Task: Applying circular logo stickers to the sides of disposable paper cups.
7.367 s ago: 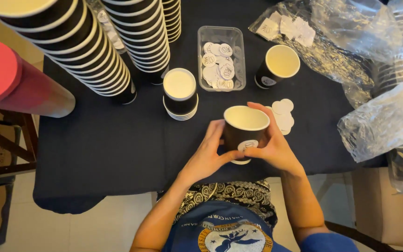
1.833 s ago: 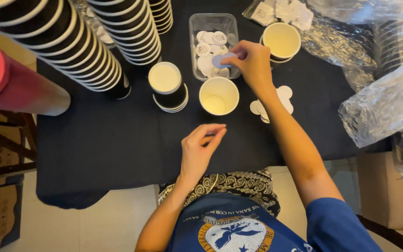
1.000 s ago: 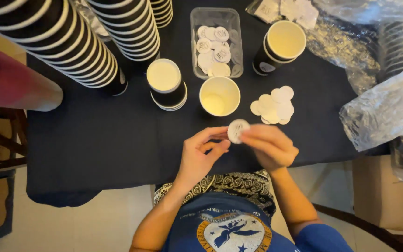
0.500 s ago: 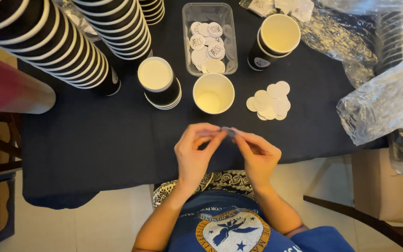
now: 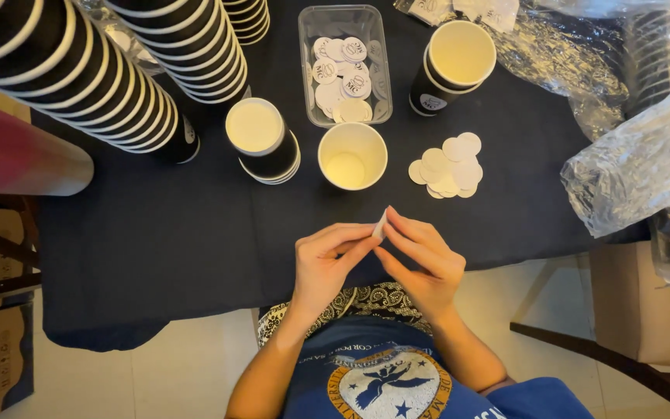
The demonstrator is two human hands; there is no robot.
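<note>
Both hands meet over the near edge of the dark table. My left hand (image 5: 327,260) and my right hand (image 5: 420,260) pinch a small round white sticker (image 5: 381,225) edge-on between their fingertips. Just beyond them stands an open black paper cup (image 5: 352,155) with a cream inside. To its right lies a pile of round white backing discs (image 5: 447,165). A clear plastic tray (image 5: 344,66) of round stickers sits behind the cup.
A short stack of black cups (image 5: 261,140) stands left of the open cup, another cup (image 5: 453,66) at the back right. Long lying stacks of cups (image 5: 79,77) fill the back left. Crumpled clear plastic wrap (image 5: 637,163) lies right; a red cylinder (image 5: 17,155) at the left edge.
My right hand took a sticker from the tray and brought it back near my body. Both hands now hold it together, turned edge-on; the cup I earlier held stands on the table.
</note>
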